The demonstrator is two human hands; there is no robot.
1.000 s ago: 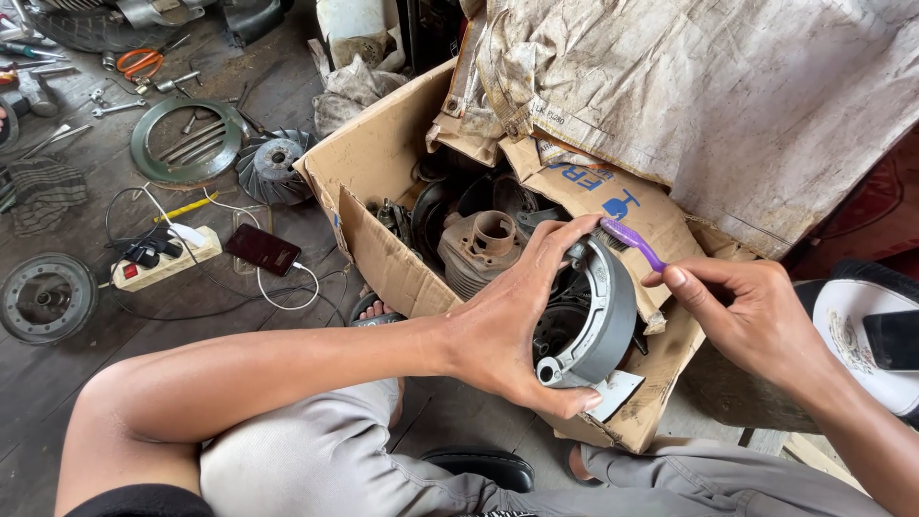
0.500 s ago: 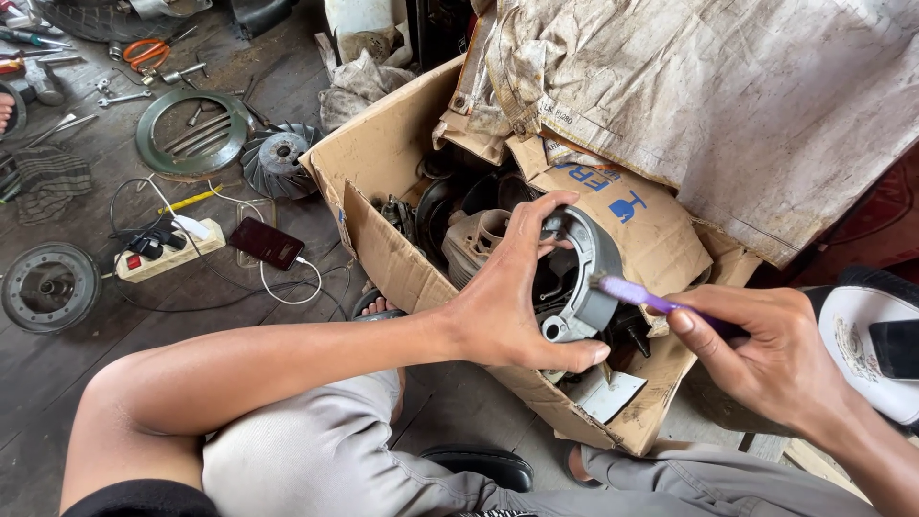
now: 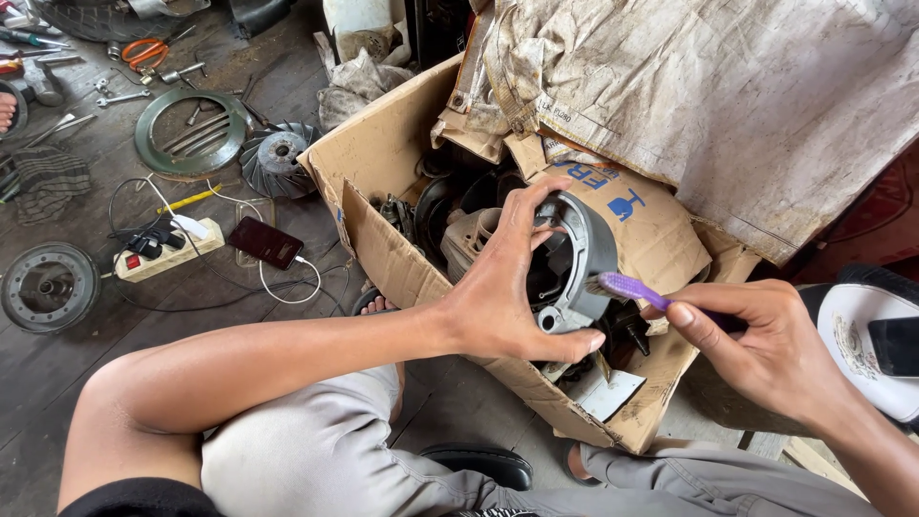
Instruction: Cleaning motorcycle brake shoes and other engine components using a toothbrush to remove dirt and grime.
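R hand [image 3: 766, 354] brought purple brush [image 3: 627, 286] onto housing [image 3: 574, 258]; L hand [image 3: 507, 297] grip unchanged.

— Where is the one view taken from?

— From the person's head, looking steeply down over the bent knees at the floor [image 3: 57, 383] and the open cardboard box [image 3: 383, 163].

— How near?

— Close: both hands sit within arm's reach, the left hand [image 3: 512, 306] near the middle, the right hand [image 3: 766, 354] toward the right edge.

— Which way does it face?

— Forward and down; the floor's far part runs along the top edge. The dark right corner is probably shadowed, hard to read.

— Any second view?

— Only this one.
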